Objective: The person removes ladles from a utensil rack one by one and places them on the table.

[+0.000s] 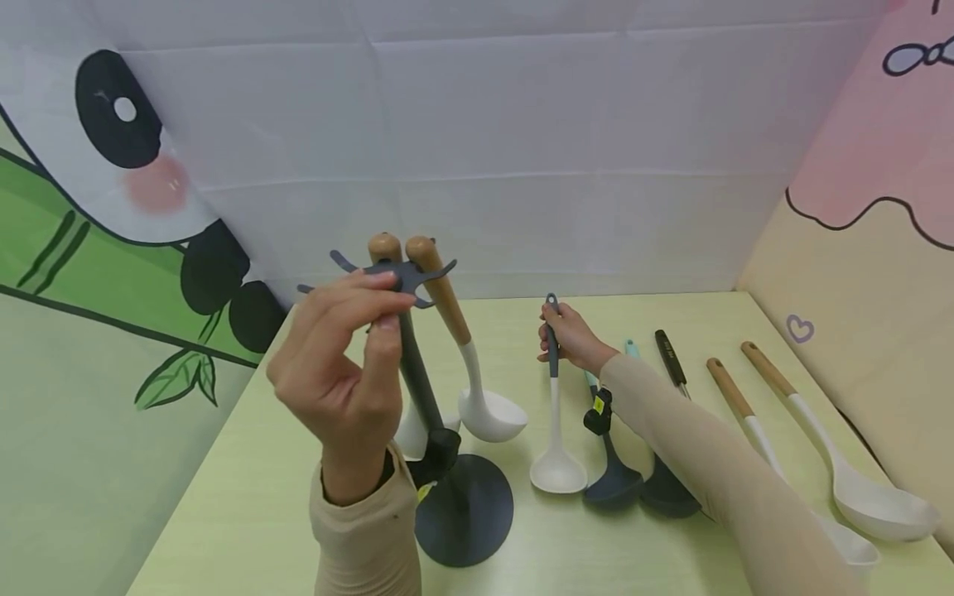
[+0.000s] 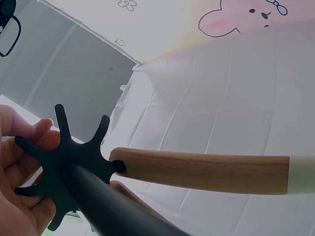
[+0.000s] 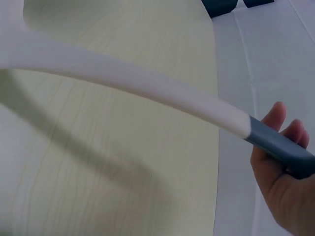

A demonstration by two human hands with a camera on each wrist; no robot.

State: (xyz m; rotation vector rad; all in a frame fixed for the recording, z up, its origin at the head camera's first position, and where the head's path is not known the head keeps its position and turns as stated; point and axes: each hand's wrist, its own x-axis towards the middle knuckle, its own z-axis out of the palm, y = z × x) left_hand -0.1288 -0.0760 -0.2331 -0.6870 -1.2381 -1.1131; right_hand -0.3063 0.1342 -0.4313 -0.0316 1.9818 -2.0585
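My left hand [image 1: 335, 356] pinches the hooked top of a dark utensil stand [image 1: 408, 275], fingertips among its splayed hooks. The stand's round base [image 1: 484, 513] sits on the table. From its hooks hang two white utensils with wooden handles; the nearer one is a ladle [image 1: 495, 418], and the other [image 1: 383, 248] is partly hidden behind the post and my left hand. To the right, my right hand [image 1: 580, 338] grips a white ladle [image 1: 557, 472] by its grey handle. In the right wrist view its white shaft [image 3: 162, 91] slants over the table and casts a shadow.
Right of the held ladle lie a dark blue ladle [image 1: 614, 488], a black-handled utensil [image 1: 671, 358] and two white utensils with wooden handles, one a large spoon [image 1: 879, 505]. My right sleeve [image 1: 693, 447] crosses above some of them. Cloth walls [image 1: 522, 232] enclose the table.
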